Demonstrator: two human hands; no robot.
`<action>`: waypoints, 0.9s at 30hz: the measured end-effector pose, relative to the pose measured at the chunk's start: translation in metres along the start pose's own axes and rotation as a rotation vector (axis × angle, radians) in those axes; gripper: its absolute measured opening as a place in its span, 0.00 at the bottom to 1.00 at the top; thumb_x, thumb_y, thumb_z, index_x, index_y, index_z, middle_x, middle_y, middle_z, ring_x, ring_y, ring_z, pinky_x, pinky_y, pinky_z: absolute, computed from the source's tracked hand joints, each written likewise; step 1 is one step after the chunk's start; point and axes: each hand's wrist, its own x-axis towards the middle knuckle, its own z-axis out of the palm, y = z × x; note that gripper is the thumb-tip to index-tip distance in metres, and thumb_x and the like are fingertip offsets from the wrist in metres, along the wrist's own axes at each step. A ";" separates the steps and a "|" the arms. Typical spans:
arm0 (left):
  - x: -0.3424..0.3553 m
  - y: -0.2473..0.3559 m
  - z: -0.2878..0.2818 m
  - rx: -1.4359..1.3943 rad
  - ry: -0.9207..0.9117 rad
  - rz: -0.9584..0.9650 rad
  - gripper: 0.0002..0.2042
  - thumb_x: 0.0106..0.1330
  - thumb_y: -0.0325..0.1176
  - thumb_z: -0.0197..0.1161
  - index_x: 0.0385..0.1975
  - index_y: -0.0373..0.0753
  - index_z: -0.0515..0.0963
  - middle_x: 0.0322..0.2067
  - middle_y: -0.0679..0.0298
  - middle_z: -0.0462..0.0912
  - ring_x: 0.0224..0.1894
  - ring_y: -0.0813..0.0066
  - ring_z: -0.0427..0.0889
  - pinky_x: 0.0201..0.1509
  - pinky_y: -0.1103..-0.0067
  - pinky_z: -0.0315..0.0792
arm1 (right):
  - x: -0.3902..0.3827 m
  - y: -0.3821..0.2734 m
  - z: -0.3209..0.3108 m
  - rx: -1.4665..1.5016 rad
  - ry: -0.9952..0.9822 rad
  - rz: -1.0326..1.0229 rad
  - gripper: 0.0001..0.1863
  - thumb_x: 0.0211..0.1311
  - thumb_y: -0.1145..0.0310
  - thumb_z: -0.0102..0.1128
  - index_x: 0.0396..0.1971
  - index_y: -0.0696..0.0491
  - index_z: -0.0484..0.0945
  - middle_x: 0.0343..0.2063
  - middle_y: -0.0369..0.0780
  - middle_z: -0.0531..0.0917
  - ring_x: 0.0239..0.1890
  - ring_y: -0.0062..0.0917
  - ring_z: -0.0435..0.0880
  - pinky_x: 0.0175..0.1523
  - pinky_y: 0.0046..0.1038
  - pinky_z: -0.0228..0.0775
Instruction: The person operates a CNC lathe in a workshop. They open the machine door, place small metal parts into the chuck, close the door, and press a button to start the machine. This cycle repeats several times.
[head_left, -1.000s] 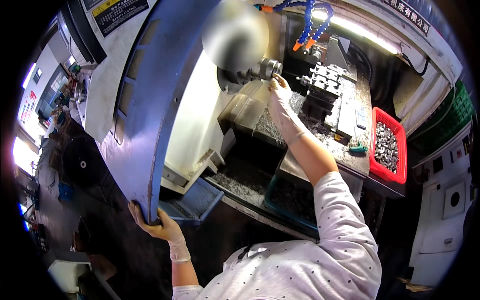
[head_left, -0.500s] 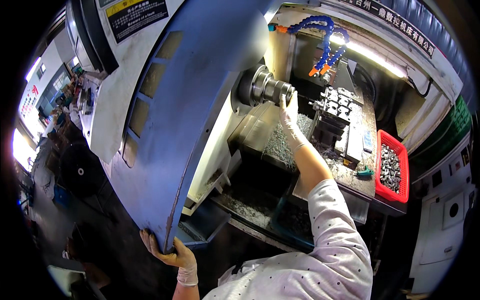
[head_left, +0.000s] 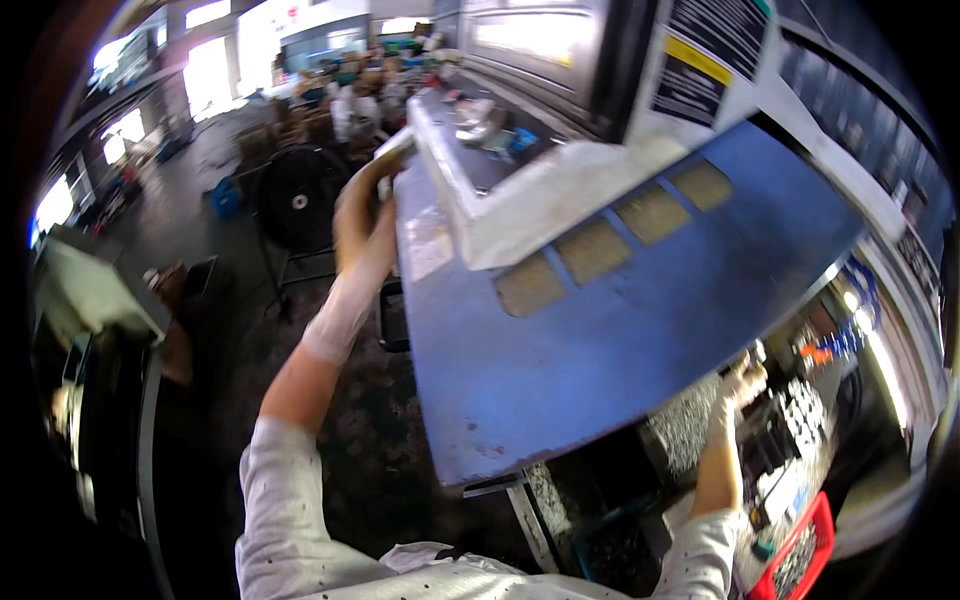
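- A big blue door [head_left: 640, 330] on the machine fills the middle of the view and hides most of the inside of the machine.
- A grey box with yellow and black stickers [head_left: 560, 110] sits above the door.
- A black fan [head_left: 300, 205] stands on the dark floor [head_left: 360, 450] to the left, near the door's edge.
- A red tray [head_left: 805, 555] full of small metal bits sits low on the right, near the right elbow.
- Half a second ago the view looked down into the machine, and the round metal part inside showed clearly. Now the view has swung up and left, and the door covers that part.
- The left hand [head_left: 365, 225] was low at the door's bottom edge. Now it is up high, with the arm stretched out long.
- The left hand, in a pale glove, is wrapped around the left edge of the door and holds it.
- The right hand [head_left: 742, 385], also gloved, reaches up into the machine just under the door's lower edge. It is small and blurry, so I cannot tell if it is open or holding something.
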 end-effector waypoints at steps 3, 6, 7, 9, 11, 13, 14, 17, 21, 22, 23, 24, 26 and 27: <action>0.056 -0.035 0.021 0.031 -0.075 0.121 0.16 0.43 0.21 0.47 0.36 0.38 0.65 0.34 0.59 0.70 0.40 0.66 0.67 0.44 0.77 0.58 | 0.003 0.013 0.016 -0.064 0.037 -0.026 0.26 0.40 0.51 0.52 0.31 0.59 0.64 0.26 0.44 0.68 0.28 0.32 0.70 0.32 0.29 0.63; 0.089 -0.054 0.043 0.116 -0.163 0.156 0.19 0.41 0.20 0.44 0.37 0.43 0.65 0.35 0.62 0.70 0.42 0.65 0.65 0.46 0.76 0.56 | 0.014 0.031 0.021 0.019 0.043 -0.043 0.24 0.40 0.53 0.53 0.29 0.59 0.63 0.25 0.43 0.67 0.26 0.29 0.68 0.30 0.28 0.62; 0.099 -0.055 0.048 0.134 -0.209 0.217 0.19 0.40 0.20 0.43 0.36 0.43 0.66 0.34 0.62 0.70 0.42 0.65 0.65 0.46 0.76 0.56 | 0.017 0.033 0.022 0.076 0.022 -0.045 0.24 0.40 0.54 0.53 0.29 0.60 0.63 0.25 0.42 0.67 0.25 0.28 0.68 0.30 0.27 0.61; 0.110 -0.054 0.058 0.057 -0.225 0.224 0.22 0.37 0.15 0.38 0.34 0.42 0.68 0.27 0.63 0.74 0.38 0.65 0.68 0.48 0.76 0.55 | 0.024 0.040 0.024 0.141 0.004 -0.051 0.22 0.41 0.56 0.54 0.27 0.60 0.62 0.23 0.41 0.66 0.24 0.26 0.66 0.29 0.26 0.60; 0.115 -0.051 0.056 0.245 -0.283 0.275 0.27 0.34 0.12 0.36 0.36 0.43 0.68 0.25 0.66 0.75 0.39 0.73 0.68 0.51 0.78 0.50 | 0.031 0.047 0.024 0.171 -0.005 -0.054 0.20 0.41 0.59 0.54 0.24 0.60 0.62 0.20 0.40 0.65 0.22 0.24 0.63 0.29 0.25 0.58; 0.103 -0.053 0.059 0.361 -0.248 0.275 0.28 0.33 0.12 0.36 0.36 0.46 0.68 0.25 0.68 0.75 0.37 0.76 0.70 0.53 0.76 0.48 | 0.027 0.053 0.021 0.193 -0.031 -0.046 0.18 0.42 0.60 0.55 0.23 0.59 0.61 0.19 0.39 0.64 0.21 0.23 0.62 0.28 0.24 0.58; 0.106 -0.054 0.057 0.379 -0.284 0.323 0.28 0.33 0.12 0.36 0.36 0.46 0.68 0.26 0.68 0.75 0.38 0.76 0.70 0.53 0.75 0.48 | 0.028 0.053 0.021 0.205 -0.041 -0.047 0.18 0.42 0.60 0.54 0.23 0.59 0.61 0.19 0.39 0.64 0.21 0.23 0.62 0.28 0.24 0.57; 0.105 -0.056 0.045 0.421 -0.452 0.339 0.29 0.34 0.13 0.38 0.42 0.46 0.63 0.36 0.62 0.70 0.44 0.73 0.64 0.54 0.73 0.43 | 0.023 0.038 0.021 0.131 -0.018 -0.094 0.18 0.42 0.59 0.54 0.23 0.60 0.62 0.18 0.40 0.66 0.20 0.23 0.65 0.26 0.24 0.59; 0.070 -0.025 0.032 0.200 -0.211 0.345 0.26 0.41 0.20 0.45 0.45 0.44 0.58 0.40 0.58 0.64 0.48 0.60 0.56 0.53 0.71 0.46 | 0.020 0.032 0.026 0.037 0.053 -0.097 0.17 0.41 0.61 0.55 0.22 0.60 0.63 0.15 0.39 0.69 0.18 0.22 0.66 0.24 0.22 0.61; 0.060 -0.010 0.036 0.080 -0.220 0.367 0.23 0.44 0.24 0.47 0.45 0.44 0.59 0.40 0.58 0.64 0.48 0.61 0.57 0.53 0.70 0.46 | 0.027 0.037 0.022 0.024 0.043 -0.067 0.17 0.41 0.61 0.56 0.22 0.60 0.64 0.16 0.39 0.69 0.18 0.21 0.67 0.24 0.22 0.61; 0.055 0.007 0.036 -0.029 -0.231 0.394 0.21 0.47 0.28 0.49 0.44 0.43 0.60 0.40 0.59 0.65 0.48 0.61 0.57 0.52 0.70 0.46 | 0.030 0.039 0.019 0.031 0.025 -0.030 0.18 0.40 0.62 0.56 0.23 0.60 0.64 0.16 0.39 0.70 0.19 0.21 0.67 0.24 0.22 0.61; 0.049 0.026 0.032 -0.097 -0.306 0.394 0.19 0.50 0.37 0.48 0.43 0.41 0.61 0.37 0.59 0.68 0.47 0.62 0.58 0.53 0.70 0.45 | 0.031 0.038 0.018 0.060 0.003 0.003 0.18 0.39 0.62 0.57 0.24 0.60 0.64 0.16 0.39 0.70 0.19 0.21 0.67 0.25 0.22 0.61; 0.051 0.030 0.039 -0.057 -0.357 0.391 0.17 0.53 0.40 0.43 0.40 0.38 0.64 0.30 0.60 0.72 0.44 0.66 0.63 0.54 0.72 0.42 | 0.024 0.041 0.007 0.212 0.028 0.041 0.16 0.41 0.64 0.54 0.26 0.60 0.65 0.20 0.38 0.70 0.22 0.20 0.67 0.28 0.20 0.60; 0.055 0.027 0.044 0.041 -0.303 0.421 0.16 0.54 0.40 0.41 0.38 0.37 0.65 0.29 0.60 0.73 0.43 0.68 0.64 0.54 0.72 0.40 | 0.014 0.035 0.002 0.396 0.007 0.073 0.15 0.42 0.65 0.52 0.28 0.60 0.65 0.22 0.38 0.70 0.24 0.20 0.67 0.30 0.20 0.60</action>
